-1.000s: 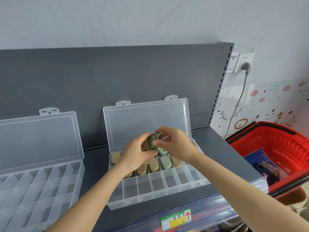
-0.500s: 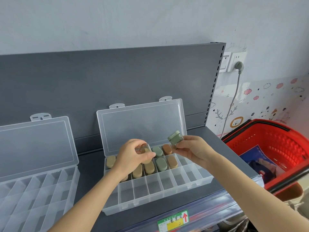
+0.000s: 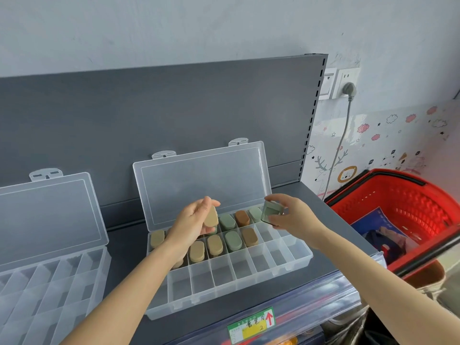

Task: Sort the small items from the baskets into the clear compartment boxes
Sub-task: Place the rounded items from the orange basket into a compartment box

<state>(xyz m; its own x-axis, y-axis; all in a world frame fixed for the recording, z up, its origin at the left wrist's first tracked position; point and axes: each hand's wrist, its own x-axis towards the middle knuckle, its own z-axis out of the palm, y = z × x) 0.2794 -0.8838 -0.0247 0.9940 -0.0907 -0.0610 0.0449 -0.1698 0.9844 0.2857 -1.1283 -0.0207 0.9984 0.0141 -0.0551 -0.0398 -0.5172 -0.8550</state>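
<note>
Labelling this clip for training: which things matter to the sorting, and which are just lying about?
In the job: left hand, tan piece, right hand, green piece, middle box, left box, red basket.
Just there: wall plug, shelf label, wall stickers.

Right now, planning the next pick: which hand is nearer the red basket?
Right. The right hand is above the compartment box at its right end, toward the red basket; the left hand is above its middle, farther away.
</note>
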